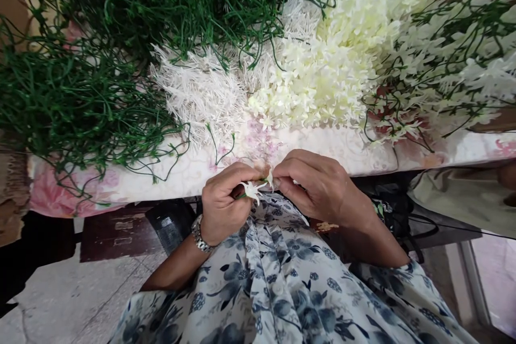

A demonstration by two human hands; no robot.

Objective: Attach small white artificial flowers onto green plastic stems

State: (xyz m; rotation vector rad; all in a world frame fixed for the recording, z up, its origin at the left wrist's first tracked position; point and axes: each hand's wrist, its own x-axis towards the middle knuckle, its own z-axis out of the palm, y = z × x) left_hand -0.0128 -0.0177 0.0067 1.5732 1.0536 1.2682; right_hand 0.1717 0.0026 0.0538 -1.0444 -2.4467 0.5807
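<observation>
Between thumb and fingers, my left hand (226,204) pinches a green artificial flower stem, and a white star-shaped flower (252,191) shows at its end. My right hand (316,185) is closed in a pinch on a second small white flower (270,178), right beside the left fingertips. Both hands meet just off the near edge of the cloth-covered table (326,145). Two loose green stem tips (220,157) lie on the cloth in front of them. The fingers partly hide the stem.
Heaped green stems (88,102) cover the left and back. In the middle lie thin white plastic pieces (205,94), with cream-white petals (322,80) to their right. Assembled white flowers on stems (455,59) pile up at the far right. A person's clothed leg (459,199) is at right.
</observation>
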